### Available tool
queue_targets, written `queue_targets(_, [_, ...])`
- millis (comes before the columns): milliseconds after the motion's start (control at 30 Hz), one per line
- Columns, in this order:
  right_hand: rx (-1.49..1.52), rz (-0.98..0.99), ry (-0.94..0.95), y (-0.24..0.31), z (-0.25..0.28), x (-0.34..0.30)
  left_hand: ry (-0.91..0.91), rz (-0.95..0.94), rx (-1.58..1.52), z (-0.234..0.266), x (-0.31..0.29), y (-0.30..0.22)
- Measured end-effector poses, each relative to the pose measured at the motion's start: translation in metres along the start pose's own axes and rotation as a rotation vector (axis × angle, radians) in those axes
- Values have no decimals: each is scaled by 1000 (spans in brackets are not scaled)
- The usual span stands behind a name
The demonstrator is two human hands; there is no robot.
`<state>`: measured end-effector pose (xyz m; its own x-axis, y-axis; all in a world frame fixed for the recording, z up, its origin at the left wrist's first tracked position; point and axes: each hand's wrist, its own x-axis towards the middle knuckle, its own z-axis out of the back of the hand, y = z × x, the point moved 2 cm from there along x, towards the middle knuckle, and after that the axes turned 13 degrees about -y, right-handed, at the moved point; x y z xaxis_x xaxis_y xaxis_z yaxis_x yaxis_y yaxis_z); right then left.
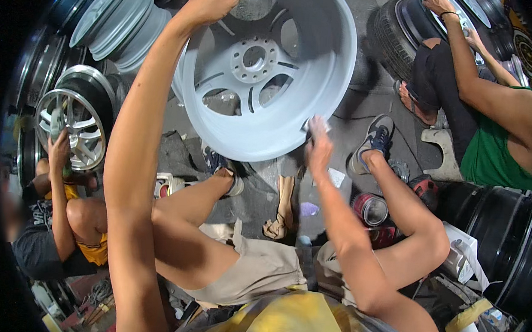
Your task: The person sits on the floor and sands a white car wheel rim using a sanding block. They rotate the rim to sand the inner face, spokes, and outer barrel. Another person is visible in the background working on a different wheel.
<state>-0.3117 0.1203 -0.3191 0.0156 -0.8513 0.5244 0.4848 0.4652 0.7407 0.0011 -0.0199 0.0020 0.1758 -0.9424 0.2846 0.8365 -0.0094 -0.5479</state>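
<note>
A large grey-primed wheel rim point(338, 55) stands tilted in front of me, its hollow inner side and pierced hub facing me. My left hand point(213, 6) grips its upper left edge, with some of the fingers out of sight behind the rim. At the rim's lower right edge, my right hand point(319, 146) is closed around a small whitish-grey pad point(308, 127), pressed to the metal. Motion blurs this hand a little, and the pad's material is unclear.
A tin can point(371, 209) stands beside my right leg. Silver rims point(114, 29) pile up at left, where one person works on a spoked wheel point(75, 129). At right, a person in a green top point(514, 143) handles another wheel. Black rims point(497, 238) lie near my right.
</note>
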Motion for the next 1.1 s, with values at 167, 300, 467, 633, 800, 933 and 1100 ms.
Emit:
queue_targets(167, [37, -150, -87, 10, -12, -22, -41, -31, -30, -4, -1, 14])
queue_targets(300, [-43, -243, -325, -54, -25, 75, -132, -150, -154, -16, -10, -4])
queue_targets(467, [179, -142, -594, -9, -56, 283, -156, -95, -159, -14, -11, -31])
queue_targets(633, [538, 496, -325, 180, -57, 293, -121, 140, -197, -18, -12, -23])
queue_targets(800, [516, 522, -267, 160, -53, 288, -156, 198, -348, -9, -20, -34])
queue_targets(933, [139, 256, -401, 14, -50, 293, -135, 78, -239, -10, -16, -15])
queue_targets(1100, [-94, 68, -166, -103, -5, 135, -192, -121, -267, -28, -7, -18])
